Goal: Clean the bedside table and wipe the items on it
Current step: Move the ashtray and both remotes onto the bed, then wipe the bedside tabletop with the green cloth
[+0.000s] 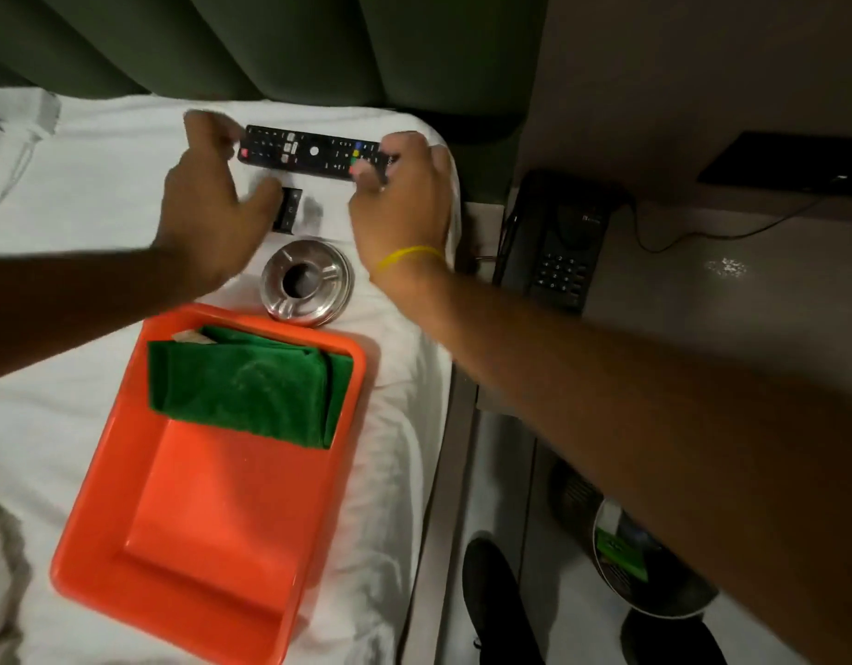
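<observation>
A black TV remote (pixel 313 151) lies crosswise on the white bed sheet (pixel 102 208). My right hand (pixel 405 194) grips its right end. My left hand (pixel 208 199) is at its left end with fingers spread, blurred, and partly covers a smaller black remote (pixel 288 209). A round metal ashtray (pixel 308 280) sits just below the remotes. An orange tray (pixel 198 496) lies on the bed nearer me, with a folded green cloth (pixel 246 381) in its far end. The bedside table (pixel 702 290) stands to the right with a black telephone (pixel 558 247) on it.
A dark green padded headboard (pixel 270 40) runs behind the bed. A black box (pixel 789 160) with a cable sits on a ledge at the far right. Below the table stand a bin (pixel 625 554) and my dark shoes (pixel 496 602) on the floor.
</observation>
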